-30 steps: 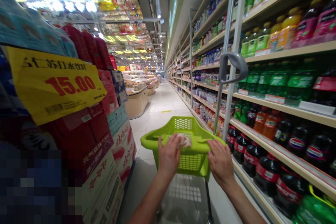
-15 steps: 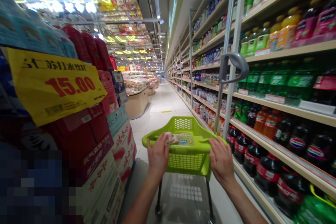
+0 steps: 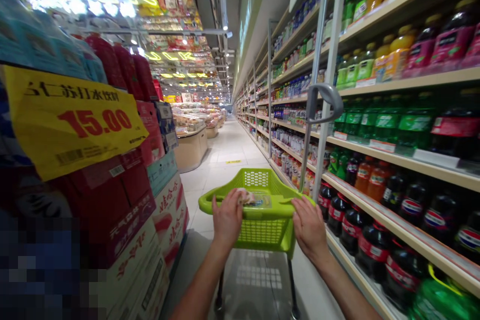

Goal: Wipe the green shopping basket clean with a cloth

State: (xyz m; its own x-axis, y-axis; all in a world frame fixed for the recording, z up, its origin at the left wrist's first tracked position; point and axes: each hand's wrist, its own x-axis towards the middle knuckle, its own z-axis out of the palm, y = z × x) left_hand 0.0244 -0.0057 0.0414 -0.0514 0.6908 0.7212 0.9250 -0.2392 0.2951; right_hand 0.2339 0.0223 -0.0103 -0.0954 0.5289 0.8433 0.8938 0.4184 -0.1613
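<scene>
A green plastic shopping cart (image 3: 258, 213) stands in front of me, its grid basket on dark legs. My left hand (image 3: 227, 216) is closed over the left part of the handle. Against its thumb side sits a small crumpled pinkish-white item (image 3: 245, 196); whether the hand grips that too, I cannot tell. My right hand (image 3: 308, 225) wraps the handle's right end, fingers curled over the top. Between the hands, a clear panel with a label (image 3: 262, 201) is set into the handle. The part of the basket floor behind the handle is hidden.
Shelves of bottled drinks (image 3: 386, 120) line the right side, with a grey loop handle on a metal pole (image 3: 324, 103) jutting out. Stacked drink cartons (image 3: 165, 210) with a yellow price sign (image 3: 75, 122) border the left. A pale tiled aisle (image 3: 240, 145) runs ahead past display counters (image 3: 191, 147).
The cart and both hands appear slightly further left and the shelves on the right look a little closer. Both hands keep their hold on the handle.
</scene>
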